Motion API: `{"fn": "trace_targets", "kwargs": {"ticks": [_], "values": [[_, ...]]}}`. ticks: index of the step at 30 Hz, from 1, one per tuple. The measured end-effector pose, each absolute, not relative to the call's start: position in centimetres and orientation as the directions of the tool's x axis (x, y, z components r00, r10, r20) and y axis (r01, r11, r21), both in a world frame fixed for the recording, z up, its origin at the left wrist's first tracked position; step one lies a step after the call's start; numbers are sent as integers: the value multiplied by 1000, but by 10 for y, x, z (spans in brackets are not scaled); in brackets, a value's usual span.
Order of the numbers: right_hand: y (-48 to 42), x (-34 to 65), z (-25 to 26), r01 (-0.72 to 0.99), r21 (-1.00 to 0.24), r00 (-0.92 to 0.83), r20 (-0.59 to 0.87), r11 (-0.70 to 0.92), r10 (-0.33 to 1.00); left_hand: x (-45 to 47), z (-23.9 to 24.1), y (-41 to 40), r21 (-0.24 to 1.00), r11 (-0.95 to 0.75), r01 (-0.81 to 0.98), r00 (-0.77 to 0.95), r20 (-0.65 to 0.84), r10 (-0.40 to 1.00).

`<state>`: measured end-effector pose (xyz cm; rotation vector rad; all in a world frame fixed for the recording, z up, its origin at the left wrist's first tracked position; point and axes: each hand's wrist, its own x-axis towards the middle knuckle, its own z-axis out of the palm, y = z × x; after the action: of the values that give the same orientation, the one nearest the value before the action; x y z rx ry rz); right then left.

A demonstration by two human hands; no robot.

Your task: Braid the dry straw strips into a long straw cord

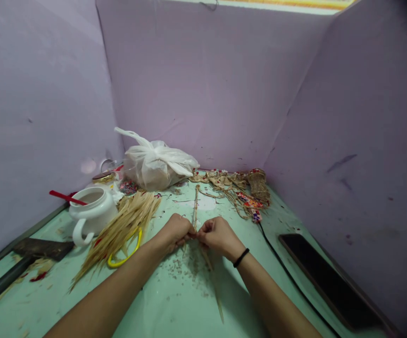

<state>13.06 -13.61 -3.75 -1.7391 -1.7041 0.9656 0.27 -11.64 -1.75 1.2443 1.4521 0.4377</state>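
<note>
My left hand point(176, 231) and my right hand point(218, 236) meet at the middle of the pale green table point(175, 300). Both are closed in a pinch on a thin braided straw strand point(195, 206) that runs away from me toward the back. Loose straw ends point(214, 286) trail from under my hands toward the front edge. A black band sits on my right wrist. Fine straw crumbs lie on the table under my hands.
A bundle of straw strips point(126, 224) lies left over yellow-handled scissors point(127, 253). A white teapot point(90, 213) with a red stick, a hatchet point(30, 256), a white plastic bag point(156, 162), woven straw pieces point(240, 188), a black cable point(287, 272) and a dark phone point(325, 277) surround them. Purple walls enclose the table.
</note>
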Motion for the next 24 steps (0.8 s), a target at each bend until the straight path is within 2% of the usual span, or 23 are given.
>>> {"fn": "trace_targets", "kwargs": {"ticks": [3, 7, 10, 13, 16, 20, 24], "values": [[-142, 124, -31, 613, -789, -51, -97, -46, 994, -1, -19, -115, 834, 394, 386, 236, -502, 832], [-142, 128, -23, 557, -831, -179, -120, 0, 976, -6, -23, -112, 891, 279, 358, 321, -398, 859], [-138, 136, -20, 439, -890, -146, -207, -124, 967, -8, -25, -110, 908, 246, 339, 356, -366, 860], [-135, 137, -19, 197, -932, -53, -321, -305, 946, -9, -25, -109, 916, 253, 311, 395, -367, 842], [-136, 131, -22, 64, -911, -172, -413, -408, 894, -8, -25, -108, 917, 233, 323, 399, -355, 846], [-137, 125, -31, 27, -917, -154, -398, -399, 905, -8, -28, -109, 906, 150, 396, 397, -316, 862], [-135, 124, -37, -20, -934, -125, -351, -356, 928, -10, -28, -109, 886, 5, 464, 471, -251, 846]]}}
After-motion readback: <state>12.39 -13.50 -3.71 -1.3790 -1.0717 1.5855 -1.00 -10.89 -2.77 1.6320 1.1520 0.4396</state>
